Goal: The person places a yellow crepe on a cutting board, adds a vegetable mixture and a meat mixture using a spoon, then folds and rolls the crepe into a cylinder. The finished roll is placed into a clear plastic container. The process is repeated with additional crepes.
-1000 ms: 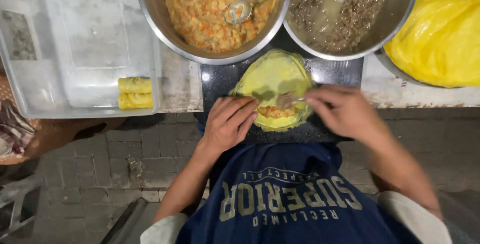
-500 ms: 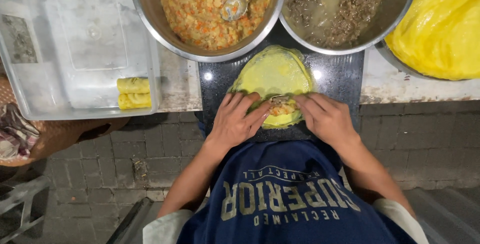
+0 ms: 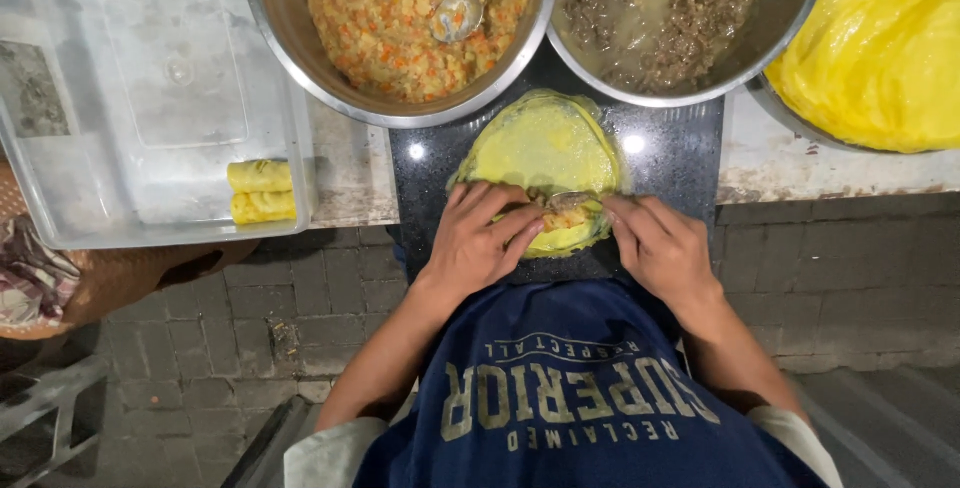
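Note:
A round yellow wrapper (image 3: 545,143) lies on a black board (image 3: 672,163), with orange and brown filling (image 3: 557,216) on its near half. My left hand (image 3: 485,238) grips the wrapper's near left edge, fingers curled over it beside the filling. My right hand (image 3: 660,243) pinches the wrapper's near right edge. A small grey utensil tip (image 3: 570,199) shows between my two hands, on top of the filling.
Behind the board stand a steel bowl (image 3: 290,43) of orange chopped filling with a spoon (image 3: 460,13) in it, a steel bowl (image 3: 770,43) of brown mince, and a bowl of stacked yellow wrappers (image 3: 880,38). At the left, a clear plastic tub (image 3: 150,78) holds two finished rolls (image 3: 262,191).
My right hand came down from above the filling, where it held a fork, to the wrapper's right edge. Both hands closed in on the filling from either side.

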